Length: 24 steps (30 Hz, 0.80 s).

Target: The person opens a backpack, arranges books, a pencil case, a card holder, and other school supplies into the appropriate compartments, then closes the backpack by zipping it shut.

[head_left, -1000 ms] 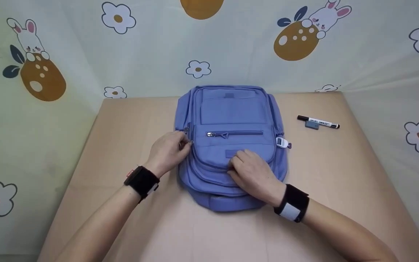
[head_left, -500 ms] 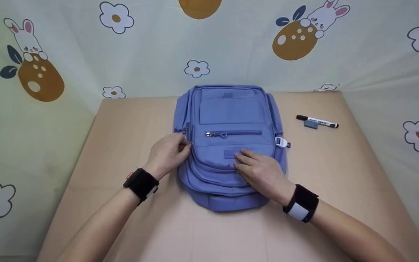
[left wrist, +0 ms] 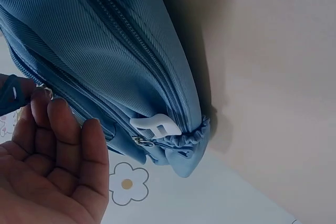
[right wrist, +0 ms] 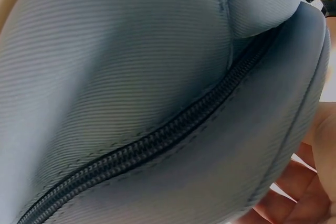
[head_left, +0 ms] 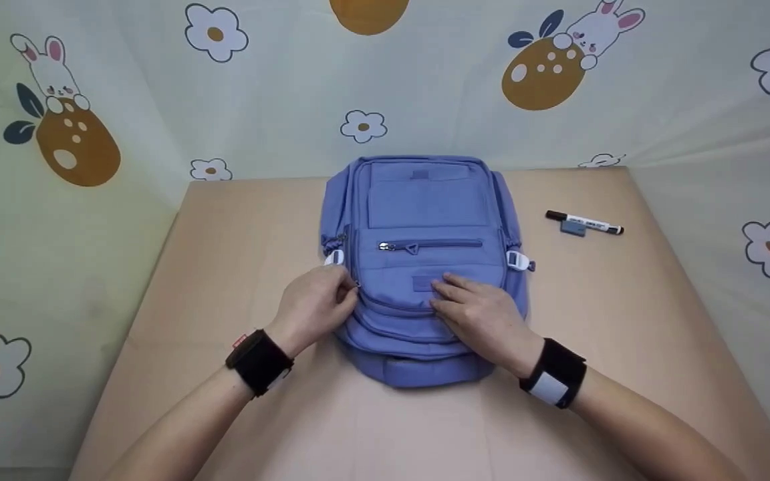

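A blue backpack (head_left: pixel 433 204) lies front side up on the table. At its left edge my left hand (head_left: pixel 315 302) pinches a zipper pull between thumb and forefinger. The left wrist view shows that blue zipper pull (left wrist: pixel 12 96) at the fingertips, on the zipper running round the front pocket. My right hand (head_left: pixel 482 317) rests on the lower front of the backpack, fingers fairly straight, near the fabric label (head_left: pixel 423 284). In the right wrist view its fingers (right wrist: pixel 302 187) are partly hidden behind the bag's fabric, and a closed stretch of zipper (right wrist: pixel 149 142) crosses the picture.
White buckles (head_left: pixel 517 261) sit on both sides of the backpack. A black-and-white marker (head_left: pixel 589 224) and a small grey-blue block (head_left: pixel 573 228) lie on the table (head_left: pixel 579 300) to the right. Patterned cloth walls (head_left: pixel 278 120) surround the table at the back and sides.
My left hand has slid down along the backpack's left edge with the zipper pull, uncovering the left white buckle. My right hand has shifted rightward and its curled fingers have straightened onto the front.
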### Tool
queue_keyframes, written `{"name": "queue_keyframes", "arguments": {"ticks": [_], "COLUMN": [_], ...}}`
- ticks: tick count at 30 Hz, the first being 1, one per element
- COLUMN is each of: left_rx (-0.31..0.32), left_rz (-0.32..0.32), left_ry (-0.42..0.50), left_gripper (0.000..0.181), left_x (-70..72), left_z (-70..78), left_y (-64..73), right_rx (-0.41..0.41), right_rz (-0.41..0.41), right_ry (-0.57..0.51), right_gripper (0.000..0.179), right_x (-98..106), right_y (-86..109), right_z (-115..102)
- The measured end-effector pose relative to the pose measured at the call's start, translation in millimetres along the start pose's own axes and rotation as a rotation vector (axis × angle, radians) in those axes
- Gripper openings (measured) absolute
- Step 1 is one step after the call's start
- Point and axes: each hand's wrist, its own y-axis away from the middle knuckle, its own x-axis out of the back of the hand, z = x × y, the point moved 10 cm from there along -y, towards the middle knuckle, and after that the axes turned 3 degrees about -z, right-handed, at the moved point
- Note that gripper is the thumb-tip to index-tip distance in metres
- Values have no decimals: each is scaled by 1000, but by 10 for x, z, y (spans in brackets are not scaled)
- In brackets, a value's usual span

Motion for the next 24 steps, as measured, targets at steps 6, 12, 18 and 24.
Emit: {"name": "queue_keyframes", "arguments": {"ticks": [6, 12, 18, 24], "left_rx": [3, -3, 12, 8], "left_rz": [10, 24, 12, -10], "left_ry": [17, 21, 23, 16], "left_gripper": [5, 5, 6, 8], "left_x": [-5, 15, 18, 1], "left_z": [-17, -4, -4, 78], "left_y": [18, 33, 46, 91], "right_rx": [-10, -55, -59, -41], "right_rz": [-76, -108, -64, -20], "right_ry": [-47, -59, -65, -42], "right_gripper": [29, 42, 41, 35], "right_x": [-1, 81, 160, 157], "right_y": [55, 216, 346, 364], "right_z": [62, 271, 421, 416]}}
